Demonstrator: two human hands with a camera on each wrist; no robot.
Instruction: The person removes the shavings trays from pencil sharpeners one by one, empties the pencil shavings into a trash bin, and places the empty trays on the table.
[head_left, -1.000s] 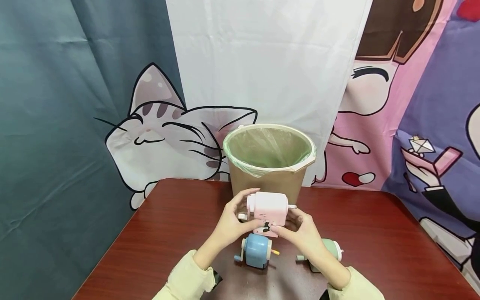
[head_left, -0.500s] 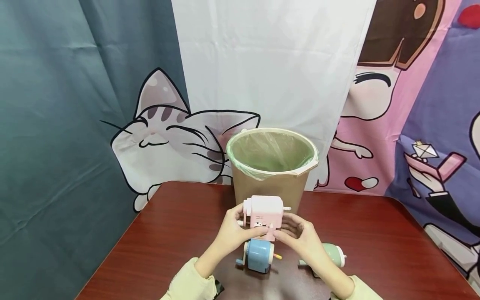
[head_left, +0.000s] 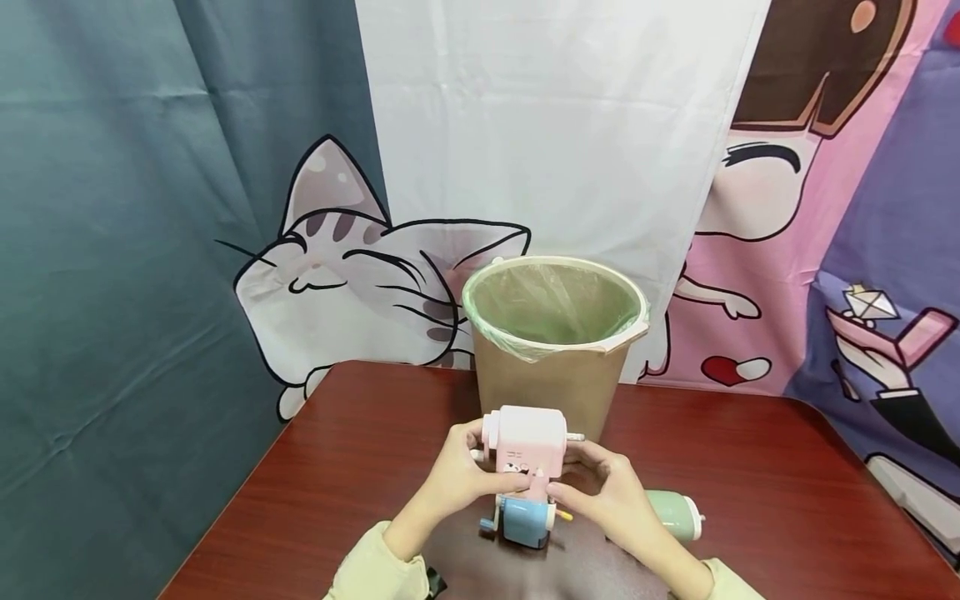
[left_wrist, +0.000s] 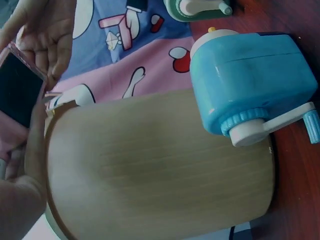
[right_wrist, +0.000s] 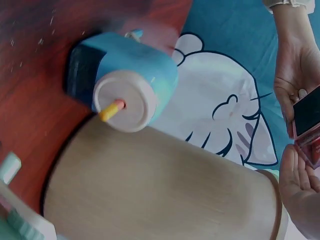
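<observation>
A pink crank pencil sharpener (head_left: 531,437) is held up over the table between both hands. On its left side, my left hand (head_left: 456,479) grips it with the thumb across the printed front. My right hand (head_left: 611,496) holds its lower right, thumb at the front edge. A pale stick pokes out of its right end. The dark underside (left_wrist: 19,89) shows in the left wrist view. Just behind and below in the head view, a blue crank sharpener (head_left: 525,523) stands on the table, partly covered, with a yellow-orange pencil (right_wrist: 111,110) in its hole.
A green sharpener (head_left: 673,512) sits to the right, partly hidden by the right forearm. A tan bin (head_left: 551,379) with a green plastic liner stands at the back of the reddish-brown table (head_left: 360,433). A cartoon-printed cloth (head_left: 570,125) hangs behind.
Both hands have lowered the pink sharpener, so it covers more of the blue one in the head view. The head view has shifted slightly. The grip stays two-handed.
</observation>
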